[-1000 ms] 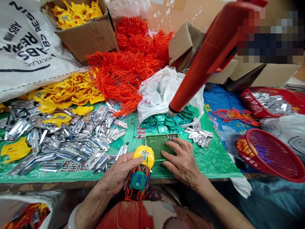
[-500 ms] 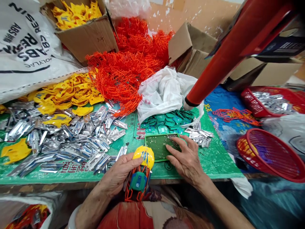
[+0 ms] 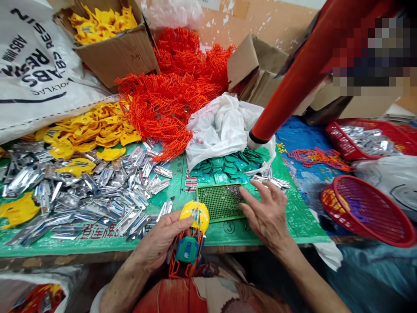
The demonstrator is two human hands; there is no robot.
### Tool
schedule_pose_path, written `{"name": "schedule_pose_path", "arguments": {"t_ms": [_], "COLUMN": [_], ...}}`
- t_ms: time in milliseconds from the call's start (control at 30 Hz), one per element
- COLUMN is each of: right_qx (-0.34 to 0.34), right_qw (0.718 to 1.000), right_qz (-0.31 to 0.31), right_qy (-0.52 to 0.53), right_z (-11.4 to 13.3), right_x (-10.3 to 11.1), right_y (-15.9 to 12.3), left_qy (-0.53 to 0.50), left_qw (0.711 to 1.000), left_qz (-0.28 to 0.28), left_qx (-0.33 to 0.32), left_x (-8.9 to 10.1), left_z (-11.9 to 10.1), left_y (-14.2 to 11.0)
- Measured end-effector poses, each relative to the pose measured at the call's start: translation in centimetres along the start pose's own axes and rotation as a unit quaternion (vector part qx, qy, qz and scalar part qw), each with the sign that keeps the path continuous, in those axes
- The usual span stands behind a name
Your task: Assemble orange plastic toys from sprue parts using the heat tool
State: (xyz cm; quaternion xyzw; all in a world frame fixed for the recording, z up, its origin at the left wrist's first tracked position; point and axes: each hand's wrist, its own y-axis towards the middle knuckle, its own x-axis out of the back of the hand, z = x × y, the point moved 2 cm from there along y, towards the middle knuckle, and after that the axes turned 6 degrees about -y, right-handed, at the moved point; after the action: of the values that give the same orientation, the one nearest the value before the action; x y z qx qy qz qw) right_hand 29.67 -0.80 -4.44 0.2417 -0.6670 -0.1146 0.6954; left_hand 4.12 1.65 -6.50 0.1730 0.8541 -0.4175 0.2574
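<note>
My left hand (image 3: 159, 243) grips a partly built toy (image 3: 190, 239) at the table's near edge; the toy has a yellow top, an orange frame and a teal piece in the middle. My right hand (image 3: 265, 213) lies flat with fingers spread on the right edge of a small green perforated tray (image 3: 218, 202), its fingertips beside a heap of tiny screws (image 3: 235, 191) on that tray. Teal plastic pieces (image 3: 224, 167) spill out of a white bag (image 3: 221, 124) just behind the tray.
Silver foil-like parts (image 3: 97, 191) cover the green mat (image 3: 293, 217) on the left, with yellow parts (image 3: 94, 130) and orange frames (image 3: 169, 95) behind. Cardboard boxes (image 3: 117, 48) stand at the back. Red baskets (image 3: 368, 208) sit right. Another person's red sleeve (image 3: 293, 82) reaches over the bag.
My right hand slid rightward along the green tray, its fingers spreading. The red sleeve drew back to the right and upward. My left hand and the toy stayed put.
</note>
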Motion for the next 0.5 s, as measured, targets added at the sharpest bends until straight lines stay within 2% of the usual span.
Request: {"name": "schedule_pose_path", "arguments": {"t_ms": [67, 200, 300, 367, 433, 500], "right_qx": [-0.028, -0.081, -0.199, -0.253, -0.241, -0.170], "right_qw": [0.999, 0.986, 0.950, 0.925, 0.913, 0.901], "right_qz": [-0.009, -0.019, -0.059, -0.104, -0.153, -0.168], "right_qy": [0.018, 0.145, 0.234, 0.264, 0.292, 0.362], "right_z": [-0.7, -1.7, -3.9, -6.3, -8.6, -10.1], "right_x": [0.0, 0.1, 1.0, 1.9, 2.5, 2.6], "right_y": [-0.4, -1.1, -0.2, 1.5, 4.4, 8.3], "left_qy": [-0.003, 0.000, -0.003, -0.005, -0.002, 0.002], "left_qw": [1.000, 1.000, 1.000, 1.000, 0.999, 0.999], "left_qz": [0.001, -0.009, -0.023, -0.028, -0.032, -0.034], "left_qx": [0.001, 0.010, 0.004, -0.003, -0.012, -0.018], "left_x": [-0.1, -0.3, -0.4, -0.6, -0.9, -1.1], "left_z": [0.0, -0.1, -0.2, -0.2, -0.3, -0.2], "left_y": [0.0, -0.1, -0.3, -0.3, -0.3, -0.3]}}
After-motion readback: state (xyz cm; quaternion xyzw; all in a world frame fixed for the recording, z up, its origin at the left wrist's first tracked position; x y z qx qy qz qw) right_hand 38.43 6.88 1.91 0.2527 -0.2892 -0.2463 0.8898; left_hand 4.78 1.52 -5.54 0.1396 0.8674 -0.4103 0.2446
